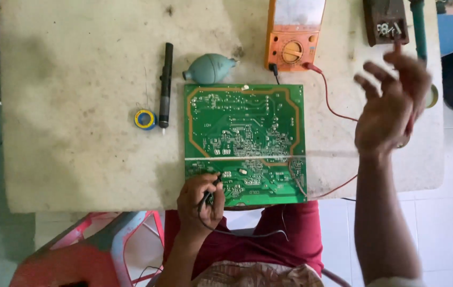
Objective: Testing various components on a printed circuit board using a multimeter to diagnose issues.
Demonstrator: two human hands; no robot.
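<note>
The left hand (pixel 200 199) grips a black meter probe (pixel 209 195), its tip on the near edge of the green circuit board (pixel 245 141) lying flat on the bench (pixel 77 106). The right hand (pixel 391 106) is open in the air, holding nothing, near the red wire (pixel 333 106) from the orange meter (pixel 293 37). I think the probe tip should stay very still on one small spot

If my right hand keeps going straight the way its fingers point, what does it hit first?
Probably the dark rectangular block with white markings at the table's far edge; the right hand has raised, spread fingers aimed toward it. Height above the table is unclear.
</note>
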